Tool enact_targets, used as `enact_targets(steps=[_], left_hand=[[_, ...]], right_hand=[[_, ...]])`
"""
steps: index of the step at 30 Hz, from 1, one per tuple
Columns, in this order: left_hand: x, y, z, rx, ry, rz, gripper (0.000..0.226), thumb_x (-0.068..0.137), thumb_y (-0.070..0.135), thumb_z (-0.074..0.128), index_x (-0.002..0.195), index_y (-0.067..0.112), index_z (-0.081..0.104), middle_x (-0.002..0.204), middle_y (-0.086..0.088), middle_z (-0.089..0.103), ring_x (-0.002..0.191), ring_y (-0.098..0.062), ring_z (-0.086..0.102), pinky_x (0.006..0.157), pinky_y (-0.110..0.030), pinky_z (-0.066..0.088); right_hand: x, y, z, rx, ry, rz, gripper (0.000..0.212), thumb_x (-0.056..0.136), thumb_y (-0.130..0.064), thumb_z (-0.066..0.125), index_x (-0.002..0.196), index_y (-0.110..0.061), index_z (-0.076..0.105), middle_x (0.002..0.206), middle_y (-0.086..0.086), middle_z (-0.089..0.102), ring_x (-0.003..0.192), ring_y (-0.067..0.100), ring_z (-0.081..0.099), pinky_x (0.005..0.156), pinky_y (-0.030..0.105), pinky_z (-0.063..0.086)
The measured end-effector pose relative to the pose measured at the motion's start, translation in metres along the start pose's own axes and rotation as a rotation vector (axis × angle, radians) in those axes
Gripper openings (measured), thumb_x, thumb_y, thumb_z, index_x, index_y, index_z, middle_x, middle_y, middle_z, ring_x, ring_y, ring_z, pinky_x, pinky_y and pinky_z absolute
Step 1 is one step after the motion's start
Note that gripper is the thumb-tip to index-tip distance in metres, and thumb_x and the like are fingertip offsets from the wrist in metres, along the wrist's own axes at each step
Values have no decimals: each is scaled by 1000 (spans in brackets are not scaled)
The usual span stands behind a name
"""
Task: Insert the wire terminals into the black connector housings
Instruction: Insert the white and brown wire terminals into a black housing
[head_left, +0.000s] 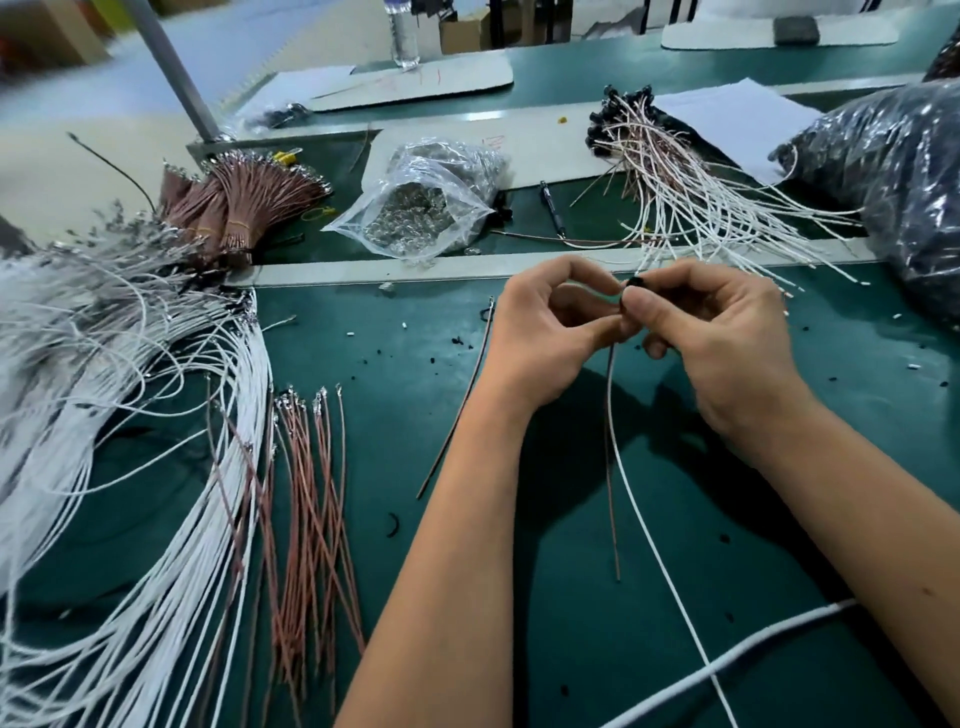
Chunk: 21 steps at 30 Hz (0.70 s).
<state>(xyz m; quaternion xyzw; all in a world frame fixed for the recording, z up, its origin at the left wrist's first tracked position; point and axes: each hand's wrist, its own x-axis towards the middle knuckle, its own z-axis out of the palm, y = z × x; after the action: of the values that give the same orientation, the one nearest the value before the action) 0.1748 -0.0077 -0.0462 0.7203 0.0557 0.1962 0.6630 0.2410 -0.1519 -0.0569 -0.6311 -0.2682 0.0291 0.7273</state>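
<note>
Black connector housing (635, 283): pinched at the fingertips of both hands, above the middle of the green tabletop (857, 364); only a small dark part shows between the fingers.
Right hand (722, 338): thumb and forefinger curled round the housing from the right side, the other fingers folded under the palm.
Left hand (550, 332): fingers bent in a ring, thumb and forefinger tips meeting at the housing's left side, just touching the right thumb.
White wire (641, 519): hangs down from the pinch between the two wrists and runs toward the tabletop's near edge.
Brown wire (612, 499): drops from the same pinch, just beside the white one, its free end lying on the mat.
Loose brown wire (457, 410): lies on the mat alone, partly under the left forearm.
White wire bundle (119, 415): heaped at the left edge.
Brown wire row (311, 509): beside that bundle, terminals pointing away from the person.
Finished leads (691, 192): fanned out toward the far right.
Clear bag of terminals (426, 202): beyond the hands, past the grey strip.
Dark bag (904, 171): at the far right corner.
</note>
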Motion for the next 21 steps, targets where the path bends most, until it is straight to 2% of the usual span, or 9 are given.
enact_targets(steps=[3,6,8,11,14,16,18,21], left_hand=[[-1,4,-6,-24,33,-48,29,77,-11,80,97,-1,62,77,-27,70,71,-26,67,74,-43,59],[0,11,-15,-62,68,-69,28,79,-13,77,101,-1,62,68,-12,68,65,-20,65,66,-29,56],[0,17,-26,-75,119,-73,28,81,-10,76,103,3,65,66,-4,67,63,-17,65,64,-26,56],[-2,23,-47,-146,291,-141,23,85,-6,75,104,4,69,73,-4,69,62,-14,66,62,-25,57],[-8,20,-72,-188,539,-269,14,87,-3,73,96,7,69,76,-5,70,61,-13,63,55,-22,51],[-12,14,-91,-176,698,-330,10,88,-1,72,91,8,70,72,-6,67,59,-14,60,54,-22,46],[-18,8,-108,-164,806,-361,9,88,0,72,94,6,71,71,-6,67,57,-13,58,51,-20,44],[-26,3,-125,-81,871,-359,18,85,3,75,99,11,67,75,-10,70,53,-13,63,47,-19,44]], right_hand=[[6,-7,9,25,-22,21,15,84,-7,81,80,-21,76,66,-1,71,55,19,56,53,22,48],[13,-13,23,95,-28,96,11,84,-7,81,80,-17,77,67,0,72,53,12,57,53,19,48],[21,-16,37,117,-61,159,4,85,-13,81,83,-15,78,71,3,73,58,12,61,53,19,49],[38,-13,59,36,-110,232,15,90,-26,77,87,-12,77,75,3,70,64,11,60,53,21,50],[58,-4,87,-276,-177,222,13,95,-22,74,87,-12,76,74,0,69,59,6,59,56,26,51],[70,2,111,-591,-300,102,8,92,-22,76,89,-15,78,74,-4,69,61,4,60,66,25,49],[77,6,142,-810,-436,-33,12,92,-23,75,100,-15,79,87,0,72,79,12,67,78,22,47],[84,17,185,-995,-562,-172,28,98,-17,67,126,-13,70,122,13,67,114,29,63,103,35,47]])
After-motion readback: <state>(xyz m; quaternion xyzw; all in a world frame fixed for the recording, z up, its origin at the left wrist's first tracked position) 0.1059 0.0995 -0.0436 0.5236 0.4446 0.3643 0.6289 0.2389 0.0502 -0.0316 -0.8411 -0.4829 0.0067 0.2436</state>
